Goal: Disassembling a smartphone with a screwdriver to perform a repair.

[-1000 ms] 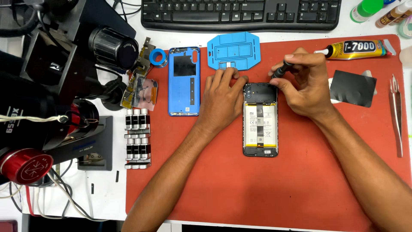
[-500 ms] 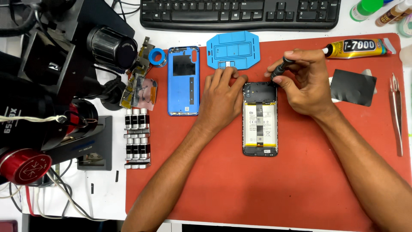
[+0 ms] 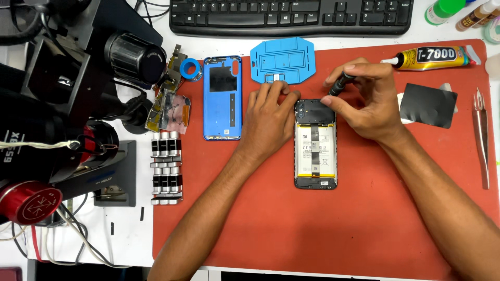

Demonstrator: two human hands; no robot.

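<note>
An opened phone (image 3: 315, 151) lies face down on the red work mat (image 3: 323, 229), its battery and black upper cover showing. My left hand (image 3: 269, 118) rests flat beside the phone's top left corner, fingers touching its edge. My right hand (image 3: 365, 101) grips a small black screwdriver (image 3: 340, 83), tip pointing down at the phone's top right corner. The blue back cover (image 3: 223, 98) lies on the mat to the left of my left hand.
A blue plastic tray (image 3: 283, 61) sits behind the hands. A glue tube (image 3: 431, 57), a black sheet (image 3: 428, 105) and tweezers (image 3: 482, 136) lie at the right. A keyboard (image 3: 291, 15) runs along the back. A microscope (image 3: 67, 93) and a rack of bits (image 3: 166, 167) stand at the left.
My right hand has shifted slightly, turning the screwdriver at the phone's top corner. My left hand and the phone stay in place.
</note>
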